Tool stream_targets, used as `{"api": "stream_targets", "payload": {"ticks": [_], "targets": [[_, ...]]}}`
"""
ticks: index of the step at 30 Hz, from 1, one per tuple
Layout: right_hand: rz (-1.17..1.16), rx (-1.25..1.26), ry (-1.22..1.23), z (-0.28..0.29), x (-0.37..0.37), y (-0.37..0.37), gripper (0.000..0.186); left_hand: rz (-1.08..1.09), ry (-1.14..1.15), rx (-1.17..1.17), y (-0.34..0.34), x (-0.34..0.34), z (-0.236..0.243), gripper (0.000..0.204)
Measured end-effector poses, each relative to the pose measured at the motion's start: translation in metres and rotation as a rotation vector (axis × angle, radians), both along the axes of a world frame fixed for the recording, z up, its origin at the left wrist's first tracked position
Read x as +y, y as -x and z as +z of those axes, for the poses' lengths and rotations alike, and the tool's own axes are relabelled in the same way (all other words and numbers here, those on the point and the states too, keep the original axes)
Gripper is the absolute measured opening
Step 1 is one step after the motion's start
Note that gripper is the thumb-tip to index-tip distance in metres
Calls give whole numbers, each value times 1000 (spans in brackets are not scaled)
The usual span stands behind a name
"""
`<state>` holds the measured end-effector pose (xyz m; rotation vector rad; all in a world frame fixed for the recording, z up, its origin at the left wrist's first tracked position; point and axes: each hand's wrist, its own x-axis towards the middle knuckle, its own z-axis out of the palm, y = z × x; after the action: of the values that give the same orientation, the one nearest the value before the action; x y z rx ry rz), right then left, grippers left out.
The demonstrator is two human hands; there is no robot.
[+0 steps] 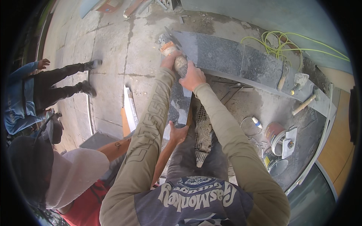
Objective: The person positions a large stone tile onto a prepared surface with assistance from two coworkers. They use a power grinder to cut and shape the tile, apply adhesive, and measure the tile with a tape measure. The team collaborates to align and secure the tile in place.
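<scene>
Both my hands are closed on a dusty orange angle grinder (pixel 167 49) at the end of a dark speckled stone slab (pixel 218 54). My left hand (pixel 169 62) grips it nearer the head, and my right hand (pixel 192 77) holds it farther back and lower. The blurred grinder head sits over the corner where a second dark stone piece (pixel 180 105) runs toward my body. Beside my left forearm, a co-worker's hand (pixel 177 133) holds that piece near its lower part.
Yellow hose (pixel 271 39) lies coiled along the wall. A trowel (pixel 301 81) and hammer (pixel 305 103) rest on the stone run, with a bucket (pixel 274 133) below. Another person (pixel 45 86) is at left; a co-worker in a cap (pixel 34 169) is close beside me. A white strip (pixel 130 105) lies on the floor.
</scene>
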<state>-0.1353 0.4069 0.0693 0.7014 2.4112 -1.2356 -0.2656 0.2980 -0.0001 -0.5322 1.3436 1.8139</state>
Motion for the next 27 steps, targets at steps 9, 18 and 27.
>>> {"api": "stream_targets", "payload": {"ticks": [9,18,27], "targets": [[9,18,-31,-6,-3,8,71,-8,-36,-2,11,-2,-10,35],[19,-26,-23,-3,0,10,75,-6,-37,-30,12,-1,-7,31],[-2,-16,-38,-1,-1,13,70,-3,-27,-89,18,2,-8,29]]}}
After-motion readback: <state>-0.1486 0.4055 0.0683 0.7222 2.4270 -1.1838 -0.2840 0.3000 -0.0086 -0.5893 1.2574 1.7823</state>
